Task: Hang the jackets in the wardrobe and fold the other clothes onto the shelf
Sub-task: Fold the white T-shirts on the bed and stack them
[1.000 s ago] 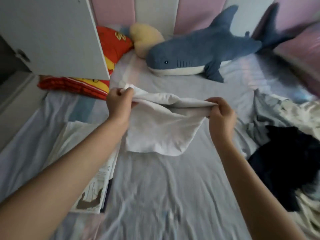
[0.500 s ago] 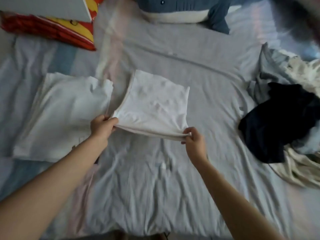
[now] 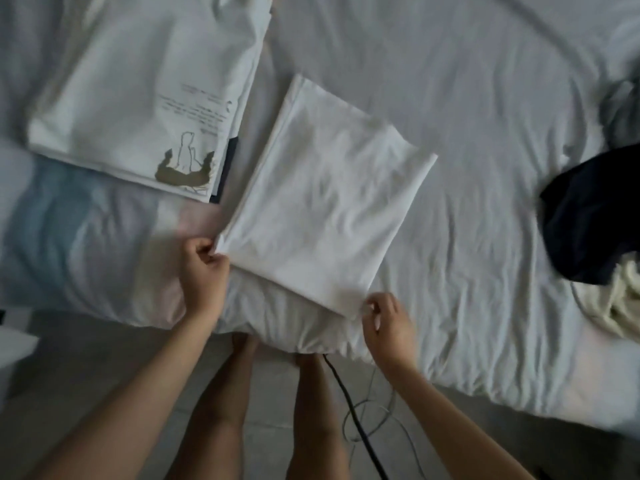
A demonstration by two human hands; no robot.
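While the folded white garment [image 3: 329, 209] is lying flat on the bed [image 3: 467, 133], the step in hand is looking like squaring it off before the next fold. Up and to the left of the left grip, a printed white shirt [image 3: 138, 98] is sitting already folded, just beside the garment's long edge. The left grip [image 3: 204, 268] is pinching the garment's near left corner between thumb and curled fingers. The right grip [image 3: 388, 323] is sitting at the near right corner and appears to be pinching the cloth there too, though blur is softening the fingertips. Up and well to the right of that grip, a dark garment [image 3: 588, 220] and a cream one [image 3: 620, 296] are waiting in a heap.

To do this well, both grips should be drawing the near edge taut and level, so the layers are lining up. The fold should then be travelling away from the grips, with the corners meeting the far edge evenly.
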